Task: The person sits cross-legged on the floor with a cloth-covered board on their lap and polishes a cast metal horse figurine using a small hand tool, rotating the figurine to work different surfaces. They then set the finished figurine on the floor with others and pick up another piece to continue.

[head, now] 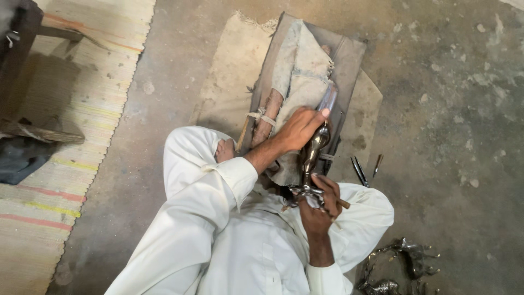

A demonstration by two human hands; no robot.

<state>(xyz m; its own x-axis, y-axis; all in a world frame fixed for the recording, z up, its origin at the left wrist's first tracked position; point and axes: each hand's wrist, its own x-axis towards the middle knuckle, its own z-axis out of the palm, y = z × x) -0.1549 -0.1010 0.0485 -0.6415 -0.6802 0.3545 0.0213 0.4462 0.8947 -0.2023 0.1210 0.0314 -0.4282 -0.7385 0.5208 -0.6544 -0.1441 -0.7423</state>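
A: Brass-coloured metal is what you have in both hands in the head view: a slim, shiny animal-shaped figure point(312, 153), held nearly upright over your lap.

B: Which hand has which end?

A: Your left hand point(297, 129) is clenched around the upper part of the figure, fingers wrapped over it, and a flat grey file point(328, 99) sticks out past the knuckles. Your right hand point(322, 203) grips the figure's lower end, where the small legs spread out; a wooden handle point(343, 204) shows beside that hand.

B: What lies under it?

A: A tilted wooden board point(349, 54) draped with dusty cloth point(303, 65), resting on a worn sack point(232, 71) on the concrete floor point(447, 109). The figure's top leans against the board's lower edge.

B: Anything else close by?

A: Two thin dark tools point(358, 170) and a small one with a reddish handle point(377, 163) lie on the floor just beside your right knee. More metal figures point(401, 267) sit in a heap lower right. A striped woven mat point(71, 136) covers the floor to the left.
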